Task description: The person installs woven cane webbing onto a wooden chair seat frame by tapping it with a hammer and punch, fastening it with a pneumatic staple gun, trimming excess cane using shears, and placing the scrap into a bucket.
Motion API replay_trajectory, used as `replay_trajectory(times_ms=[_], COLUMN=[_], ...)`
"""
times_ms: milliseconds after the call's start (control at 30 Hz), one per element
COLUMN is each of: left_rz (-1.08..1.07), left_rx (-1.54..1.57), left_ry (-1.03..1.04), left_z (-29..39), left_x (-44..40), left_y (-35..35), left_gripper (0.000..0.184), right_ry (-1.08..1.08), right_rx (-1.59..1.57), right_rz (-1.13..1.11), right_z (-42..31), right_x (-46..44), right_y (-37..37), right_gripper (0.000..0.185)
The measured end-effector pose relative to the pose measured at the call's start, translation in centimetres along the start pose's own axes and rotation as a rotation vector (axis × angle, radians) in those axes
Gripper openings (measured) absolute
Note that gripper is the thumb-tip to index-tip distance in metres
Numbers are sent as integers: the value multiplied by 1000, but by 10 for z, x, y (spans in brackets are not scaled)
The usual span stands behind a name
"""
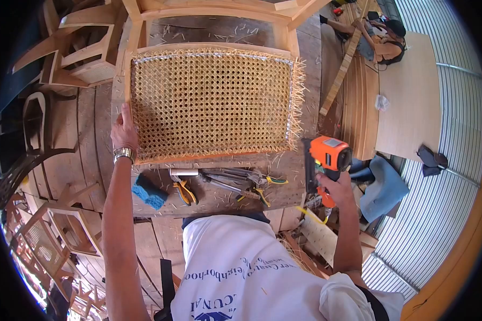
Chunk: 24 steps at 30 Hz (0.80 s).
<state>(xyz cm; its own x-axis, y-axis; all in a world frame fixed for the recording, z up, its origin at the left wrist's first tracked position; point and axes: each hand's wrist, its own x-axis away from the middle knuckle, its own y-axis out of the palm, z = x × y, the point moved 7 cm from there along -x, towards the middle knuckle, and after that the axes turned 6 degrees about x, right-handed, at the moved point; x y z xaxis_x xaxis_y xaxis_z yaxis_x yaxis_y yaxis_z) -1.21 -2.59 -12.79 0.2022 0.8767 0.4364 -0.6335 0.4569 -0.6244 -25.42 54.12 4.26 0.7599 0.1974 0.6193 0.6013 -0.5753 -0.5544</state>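
Note:
A woven cane panel [211, 101] covers a wooden chair frame [211, 49] lying on the workbench, its loose strands sticking out ragged along the right and lower edges. White lines run along the panel's top and right sides. At the frame's left side, my left hand [124, 130] grips the wood, a metal watch on its wrist. My right hand [335, 187] is wrapped round the handle of an orange and black nail gun [329, 154], held just right of the panel's lower right corner. A yellow air hose hangs below the gun.
Near the bench's front edge lie a blue sponge [149, 191], orange-handled pliers [185, 192], a white cylinder [184, 172] and several other hand tools [241, 181]. Wooden chair frames [85, 43] stand at left. Another person [385, 45] sits at upper right near long boards [359, 107].

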Motion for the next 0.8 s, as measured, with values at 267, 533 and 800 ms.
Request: replay_trajectory(times_ms=[267, 533, 800], left_rz=[-1, 57, 41], left_rx=[-23, -14, -16], left_ry=[44, 96, 88], left_z=[12, 9, 7], left_x=[6, 5, 2], left_y=[-2, -2, -2], left_gripper=[92, 90, 90], right_ry=[132, 136, 153], right_rx=[74, 127, 179], right_rz=[-172, -198, -206], right_z=[-9, -14, -28], right_x=[-4, -16, -16], right_y=[54, 59, 58], right_gripper=[21, 18, 22])
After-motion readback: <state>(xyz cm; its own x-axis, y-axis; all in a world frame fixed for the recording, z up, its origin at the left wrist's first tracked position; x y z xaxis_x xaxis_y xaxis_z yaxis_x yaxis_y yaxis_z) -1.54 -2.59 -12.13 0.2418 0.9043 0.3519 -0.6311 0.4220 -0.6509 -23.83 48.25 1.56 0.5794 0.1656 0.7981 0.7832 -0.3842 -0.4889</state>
